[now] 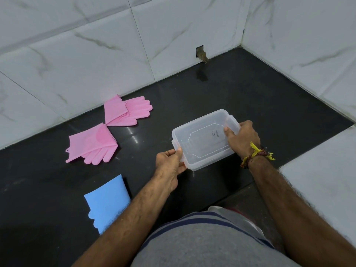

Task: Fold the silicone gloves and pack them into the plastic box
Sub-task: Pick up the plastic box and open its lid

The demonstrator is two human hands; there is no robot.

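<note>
A clear plastic box [200, 149] sits on the black counter [260, 105], lidless and with nothing inside. My left hand [169, 160] grips its near left end, thumb on the rim. My right hand [241, 137] grips the far right end by its side tab. Two pink silicone gloves lie to the left of the box, each folded over: one [126, 111] near the wall, the other [92, 144] closer to me. A blue silicone glove [107, 203] lies at the counter's near left, partly hidden by my left forearm.
White marble-patterned tiled walls [96, 60] enclose the counter at the back and right, meeting in a corner. A small broken hole [201, 54] shows at the wall base. A white ledge [319, 182] stands at the right front.
</note>
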